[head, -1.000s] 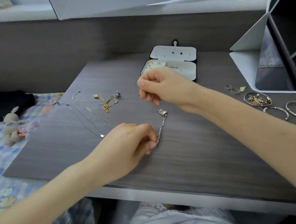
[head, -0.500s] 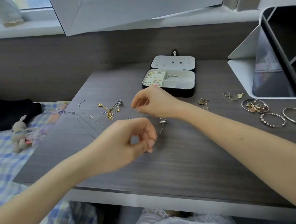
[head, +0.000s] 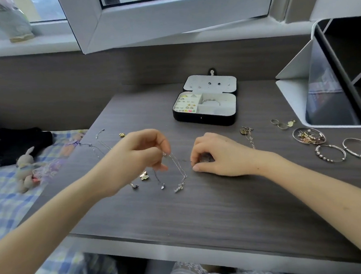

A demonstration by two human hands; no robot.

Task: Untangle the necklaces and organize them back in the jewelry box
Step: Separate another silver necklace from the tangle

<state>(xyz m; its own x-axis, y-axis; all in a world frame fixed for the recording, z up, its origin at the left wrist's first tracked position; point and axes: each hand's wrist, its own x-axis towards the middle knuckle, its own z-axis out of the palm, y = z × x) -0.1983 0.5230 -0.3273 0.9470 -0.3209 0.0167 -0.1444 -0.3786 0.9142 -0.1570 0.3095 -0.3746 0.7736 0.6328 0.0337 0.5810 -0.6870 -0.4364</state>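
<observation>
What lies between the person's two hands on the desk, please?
In the head view, a silver chain, pinched by the left hand, hangs down to the desk before the right hand.

The bare left forearm (head: 53, 220) and bare right forearm (head: 318, 191) reach in from the lower corners over the grey wood-grain counter (head: 202, 216). The left hand (head: 138, 159) is lifted, back toward the camera, its thumb and curled fingers (head: 162, 145) pinching a thin silver chain necklace (head: 178, 164). The right hand (head: 221, 155) rests knuckles up on the counter, near the left, with its fingers curled under and its thumb tip down. Whether it holds anything cannot be told.
</observation>
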